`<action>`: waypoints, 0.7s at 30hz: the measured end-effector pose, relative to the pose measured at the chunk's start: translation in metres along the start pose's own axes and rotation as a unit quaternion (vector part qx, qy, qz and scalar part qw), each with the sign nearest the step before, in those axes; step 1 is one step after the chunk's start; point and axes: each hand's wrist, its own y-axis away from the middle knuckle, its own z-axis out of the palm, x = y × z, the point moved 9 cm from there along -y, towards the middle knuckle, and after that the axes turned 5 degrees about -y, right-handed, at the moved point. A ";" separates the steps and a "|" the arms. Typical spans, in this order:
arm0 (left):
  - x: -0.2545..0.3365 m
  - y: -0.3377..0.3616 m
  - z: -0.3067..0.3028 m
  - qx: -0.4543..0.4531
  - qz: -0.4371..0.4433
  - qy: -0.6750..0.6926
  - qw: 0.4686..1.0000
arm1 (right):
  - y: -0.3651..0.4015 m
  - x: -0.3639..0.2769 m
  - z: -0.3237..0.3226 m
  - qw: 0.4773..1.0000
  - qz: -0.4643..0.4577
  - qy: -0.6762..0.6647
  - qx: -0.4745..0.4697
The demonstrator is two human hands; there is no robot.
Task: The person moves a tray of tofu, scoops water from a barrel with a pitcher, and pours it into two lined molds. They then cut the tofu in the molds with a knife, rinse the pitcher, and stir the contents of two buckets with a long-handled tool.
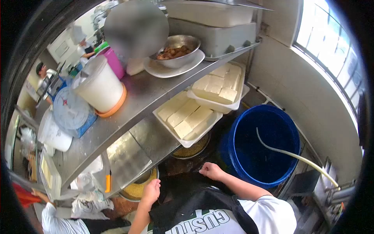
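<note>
My left hand [151,191] is curled into a fist against the rim of a metal bowl of yellow grains [136,190] under the steel shelf [128,117]. Further right, my right hand [212,171] is also a fist. It rests on a dark surface beside a blue barrel [237,134], with nothing visible in it. I wear a white shirt and a black apron. Just beyond my hands, on the lower shelf level, are two white trays of tofu blocks [187,115] [218,87]. A second bowl of yellow grains [191,150] sits below the nearer tray.
A white hose [296,156] runs into the barrel. The shelf top carries a metal bowl of brown food [177,52] on a plate, a white lidded bucket [100,85], a pink container [115,62] and a scale [70,111]. Another person's hand [37,193] reaches in at lower left.
</note>
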 end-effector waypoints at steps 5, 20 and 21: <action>0.017 0.030 0.002 0.026 -0.024 -0.011 0.999 | -0.016 -0.002 0.012 0.998 -0.004 -0.058 -0.029; 0.008 0.152 -0.019 0.099 -0.106 0.051 0.988 | -0.013 -0.062 0.101 0.970 -0.094 0.063 -0.213; 0.005 0.160 -0.021 0.095 -0.110 0.055 0.988 | -0.016 -0.063 0.109 0.967 -0.103 0.071 -0.222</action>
